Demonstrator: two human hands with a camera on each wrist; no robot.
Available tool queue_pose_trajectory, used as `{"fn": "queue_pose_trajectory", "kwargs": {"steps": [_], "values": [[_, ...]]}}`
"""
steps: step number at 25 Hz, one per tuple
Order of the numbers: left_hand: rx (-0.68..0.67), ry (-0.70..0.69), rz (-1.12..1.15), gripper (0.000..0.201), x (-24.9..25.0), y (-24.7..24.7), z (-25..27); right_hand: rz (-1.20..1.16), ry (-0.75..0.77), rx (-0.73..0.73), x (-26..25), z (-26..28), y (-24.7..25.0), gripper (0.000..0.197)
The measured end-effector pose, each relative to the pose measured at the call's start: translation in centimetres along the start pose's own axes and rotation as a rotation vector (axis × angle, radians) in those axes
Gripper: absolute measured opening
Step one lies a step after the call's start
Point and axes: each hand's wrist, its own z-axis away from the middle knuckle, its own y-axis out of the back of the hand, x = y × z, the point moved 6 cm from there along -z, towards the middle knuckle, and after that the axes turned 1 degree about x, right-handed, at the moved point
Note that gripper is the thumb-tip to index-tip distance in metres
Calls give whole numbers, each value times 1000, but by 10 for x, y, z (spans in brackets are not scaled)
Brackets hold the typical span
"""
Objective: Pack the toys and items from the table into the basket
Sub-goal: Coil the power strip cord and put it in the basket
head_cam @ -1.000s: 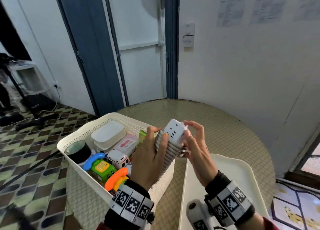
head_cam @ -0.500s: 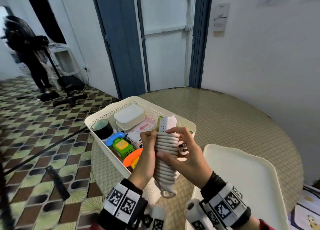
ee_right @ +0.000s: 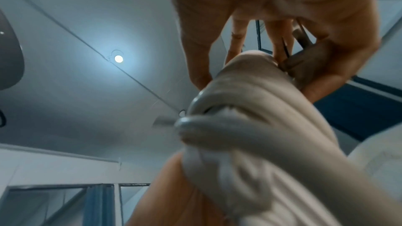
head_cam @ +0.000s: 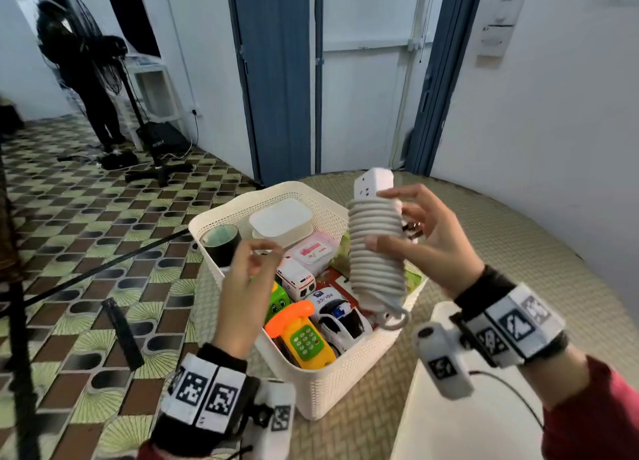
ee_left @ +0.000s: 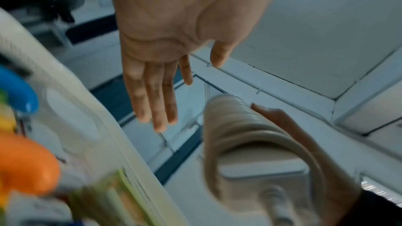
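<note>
My right hand [head_cam: 423, 238] grips a white power strip [head_cam: 375, 248] with its cord wound round it, upright above the right side of the white basket [head_cam: 342, 387]. In the right wrist view the power strip [ee_right: 256, 126] fills the lower right, thumb and fingers [ee_right: 239, 32] around it. My left hand [head_cam: 247, 286] hovers over the basket's left part, loosely curled and holding nothing; the left wrist view shows its fingers [ee_left: 152, 92] straight, apart from the power strip [ee_left: 250, 143]. The basket holds a toy phone [head_cam: 301, 335], a police car [head_cam: 337, 316], an ambulance [head_cam: 295, 279] and other items.
The basket stands at the left edge of a round woven table [head_cam: 501, 252]. A white tray [head_cam: 449, 418] lies on the table at the lower right. A person in black [head_cam: 86, 79] stands beside a fan stand at the back left, on patterned floor tiles.
My left hand has let go of the power strip and moved left. My right hand alone now holds it, more upright over the basket. The head view has swung left.
</note>
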Motion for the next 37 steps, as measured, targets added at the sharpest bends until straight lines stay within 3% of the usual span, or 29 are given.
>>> {"fn": "queue_pose_trajectory", "kwargs": {"steps": [2,3,5,7,10,16,21,24,29,33,37], "values": [[171,-55,-236,18,-28,37,-28,199,12,-45,0,-32,3,53],[218,-43,-313,29,-46,51,-42,311,20,-92,5,-47,-1,53],[233,47,-353,59,-77,64,-62,500,18,-246,27,-74,-19,54],[190,131,-271,74,-100,63,-70,636,-11,-433,60,-93,-41,54],[177,97,-160,72,-116,56,-70,787,-52,-650,109,-112,-67,53],[201,114,-39,71,-139,62,-72,1009,-272,-944,183,-116,-97,60],[209,111,-37,72,-148,67,-72,1191,-308,-973,192,-114,-100,70],[189,120,1,71,-152,67,-72,1494,-253,-1021,190,-113,-106,75],[166,105,0,68,-149,65,-72,1315,-269,-1321,174,-115,-112,65],[167,102,-8,68,-146,65,-72,1353,-289,-1239,175,-109,-114,81],[152,125,-38,69,-151,65,-74,1392,-273,-1164,182,-101,-113,77]]}}
